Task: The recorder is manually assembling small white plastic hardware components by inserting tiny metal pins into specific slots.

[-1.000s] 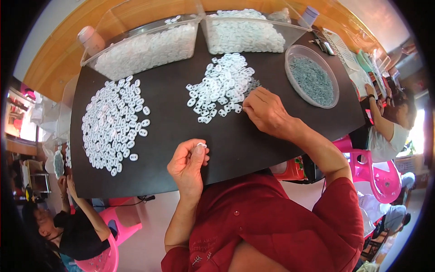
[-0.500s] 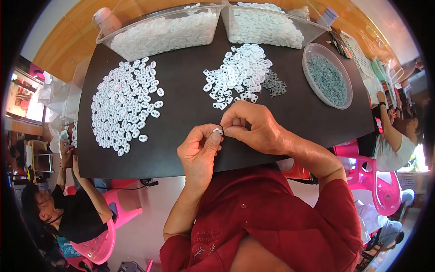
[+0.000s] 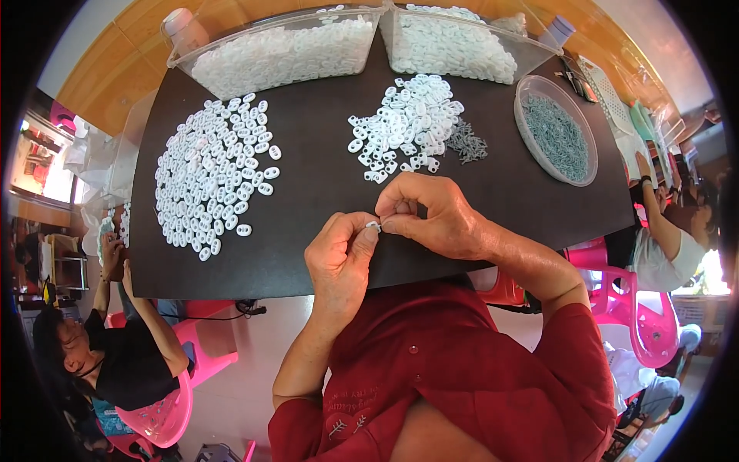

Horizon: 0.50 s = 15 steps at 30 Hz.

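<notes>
My left hand (image 3: pixel 339 258) pinches a small white plastic piece (image 3: pixel 373 225) between thumb and fingers, near the table's front edge. My right hand (image 3: pixel 439 222) meets it from the right, thumb and forefinger pressed together at the end of the piece. Whatever lies between the right fingertips is too small and hidden to name. Just beyond the hands is a heap of white plastic pieces (image 3: pixel 416 115) with holes. Against its right side lies a small pile of grey screws (image 3: pixel 467 142). Farther left spreads a wide heap of white oval pieces (image 3: pixel 204 177), each with two holes.
Two clear bins (image 3: pixel 285 58) full of white pieces line the back of the dark table (image 3: pixel 308 154). A round tub (image 3: pixel 594 158) of screws stands at the right, with pliers (image 3: pixel 577 81) behind it. People sit at left and right on pink chairs (image 3: pixel 165 412).
My left hand has turned slightly, and the white piece has tilted in its fingers. The right hand stays almost in place. The whole view has shifted a little.
</notes>
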Available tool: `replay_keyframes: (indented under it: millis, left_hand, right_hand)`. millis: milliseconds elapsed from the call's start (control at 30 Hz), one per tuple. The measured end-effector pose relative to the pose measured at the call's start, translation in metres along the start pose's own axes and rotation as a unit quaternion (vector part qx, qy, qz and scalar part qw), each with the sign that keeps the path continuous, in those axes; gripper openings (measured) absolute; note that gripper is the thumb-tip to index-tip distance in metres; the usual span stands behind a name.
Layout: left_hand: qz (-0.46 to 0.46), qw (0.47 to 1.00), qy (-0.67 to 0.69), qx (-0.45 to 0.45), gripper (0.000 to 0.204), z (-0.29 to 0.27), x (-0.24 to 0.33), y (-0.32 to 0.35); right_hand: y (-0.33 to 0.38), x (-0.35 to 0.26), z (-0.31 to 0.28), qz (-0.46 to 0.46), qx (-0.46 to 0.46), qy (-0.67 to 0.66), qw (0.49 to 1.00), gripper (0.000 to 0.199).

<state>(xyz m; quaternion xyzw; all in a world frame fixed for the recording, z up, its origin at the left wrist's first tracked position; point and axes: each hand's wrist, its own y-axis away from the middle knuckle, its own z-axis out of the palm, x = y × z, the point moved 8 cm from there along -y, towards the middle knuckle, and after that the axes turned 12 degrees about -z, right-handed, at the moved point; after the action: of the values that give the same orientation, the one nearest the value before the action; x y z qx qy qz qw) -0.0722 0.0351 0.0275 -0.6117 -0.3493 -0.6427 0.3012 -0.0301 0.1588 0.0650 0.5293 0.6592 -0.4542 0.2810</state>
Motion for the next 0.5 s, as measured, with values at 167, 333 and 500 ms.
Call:
replay_keyframes:
  millis: [167,333,500]
  left_hand:
    - [0.022,0.999,-0.028,0.031,0.007,0.000,0.001,0.001]
    - [0.034,0.998,-0.030,0.048,0.007,0.000,0.003,0.002]
    - [-0.008,0.998,0.048,0.032,0.011,-0.004,-0.003,-0.002]
  right_hand:
    - [0.003,0.005,0.004,0.035,0.033,-0.051,0.998,0.011]
    - [0.005,0.014,0.010,0.076,0.049,-0.086,0.992,0.009]
    - [0.004,0.017,0.010,0.078,0.065,-0.126,0.987,0.008]
